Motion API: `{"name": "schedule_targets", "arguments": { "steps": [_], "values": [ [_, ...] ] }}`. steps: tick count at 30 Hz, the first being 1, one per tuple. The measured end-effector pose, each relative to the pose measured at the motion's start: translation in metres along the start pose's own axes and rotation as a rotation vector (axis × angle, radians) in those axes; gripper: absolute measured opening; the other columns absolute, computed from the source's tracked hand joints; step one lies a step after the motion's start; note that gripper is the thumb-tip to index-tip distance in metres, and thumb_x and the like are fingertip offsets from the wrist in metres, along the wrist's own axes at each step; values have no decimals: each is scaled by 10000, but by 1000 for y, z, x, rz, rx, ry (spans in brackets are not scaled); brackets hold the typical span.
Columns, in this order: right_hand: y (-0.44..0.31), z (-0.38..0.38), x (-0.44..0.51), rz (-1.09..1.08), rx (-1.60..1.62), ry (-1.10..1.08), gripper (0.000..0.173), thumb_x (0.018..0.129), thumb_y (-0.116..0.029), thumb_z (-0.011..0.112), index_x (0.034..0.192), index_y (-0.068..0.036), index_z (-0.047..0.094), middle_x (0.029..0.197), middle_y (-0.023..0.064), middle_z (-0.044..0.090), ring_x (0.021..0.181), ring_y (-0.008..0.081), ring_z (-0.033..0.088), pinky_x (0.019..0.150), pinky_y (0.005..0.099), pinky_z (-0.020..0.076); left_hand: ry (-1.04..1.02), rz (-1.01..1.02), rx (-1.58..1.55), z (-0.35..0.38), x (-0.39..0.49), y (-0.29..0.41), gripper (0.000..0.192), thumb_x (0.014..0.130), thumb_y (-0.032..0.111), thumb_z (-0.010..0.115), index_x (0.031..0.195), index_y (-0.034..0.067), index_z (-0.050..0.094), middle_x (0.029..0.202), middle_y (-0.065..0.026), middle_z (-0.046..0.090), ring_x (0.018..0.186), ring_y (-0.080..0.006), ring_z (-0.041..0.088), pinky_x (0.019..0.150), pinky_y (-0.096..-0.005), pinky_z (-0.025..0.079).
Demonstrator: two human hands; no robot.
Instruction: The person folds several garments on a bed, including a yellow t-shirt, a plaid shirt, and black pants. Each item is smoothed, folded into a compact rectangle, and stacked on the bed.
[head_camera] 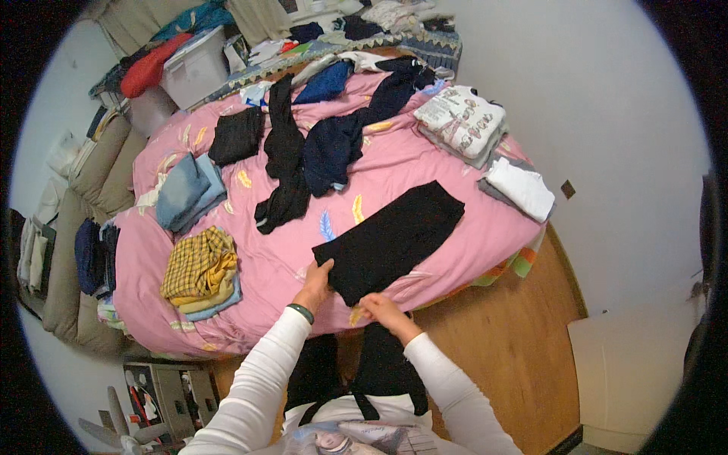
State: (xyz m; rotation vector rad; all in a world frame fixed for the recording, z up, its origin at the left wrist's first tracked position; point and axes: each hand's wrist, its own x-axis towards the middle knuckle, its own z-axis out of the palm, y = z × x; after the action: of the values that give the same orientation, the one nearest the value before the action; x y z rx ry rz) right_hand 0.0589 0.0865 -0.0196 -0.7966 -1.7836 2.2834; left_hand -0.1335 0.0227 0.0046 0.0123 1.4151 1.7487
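A black folded garment (392,239) lies flat and slantwise on the pink bedspread (273,296), near the bed's front edge. My left hand (315,284) grips its near left corner, thumb on top and fingers hidden beneath the cloth. At its near right corner is my right hand (384,310), fingers pinched on the edge of the fabric. Beyond the garment lie a crumpled black garment (284,153) and a dark navy garment (335,151), both loosely spread.
Folded piles ring the bed: yellow checked clothes (199,267), blue denim (190,190), black cloth (237,135), a printed white top (463,119) and white cloth (520,187). A translucent storage bin (196,65) stands at the back left. Wooden floor (500,341) borders the bed's right side.
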Motion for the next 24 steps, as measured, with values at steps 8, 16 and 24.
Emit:
{"name": "schedule_targets", "arguments": {
  "steps": [8, 16, 24],
  "values": [
    [-78, -53, 21, -445, -648, 414, 240, 876, -261, 567, 1002, -61, 609, 936, 116, 629, 890, 250, 586, 758, 339, 461, -47, 132, -98, -24, -8, 6, 314, 895, 96, 549, 1189, 7, 487, 1123, -121, 579, 1005, -273, 572, 872, -403, 483],
    [-48, -58, 49, -528, -1533, 464, 362, 834, -362, 571, 1085, -103, 607, 1115, 107, 569, 1113, 306, 471, 930, 492, 352, -32, -46, 68, -36, -35, -21, 408, 832, 43, 592, 1224, 12, 482, 1112, -101, 591, 972, -248, 582, 839, -359, 493],
    [-67, -137, 21, -310, -1371, 862, 444, 790, -259, 630, 1172, -53, 536, 1190, 149, 516, 1112, 321, 475, 924, 444, 389, -77, 78, 6, -38, -44, -17, 411, 824, -39, 549, 1223, 8, 466, 1130, -121, 572, 976, -248, 578, 844, -355, 496]
  ]
}}
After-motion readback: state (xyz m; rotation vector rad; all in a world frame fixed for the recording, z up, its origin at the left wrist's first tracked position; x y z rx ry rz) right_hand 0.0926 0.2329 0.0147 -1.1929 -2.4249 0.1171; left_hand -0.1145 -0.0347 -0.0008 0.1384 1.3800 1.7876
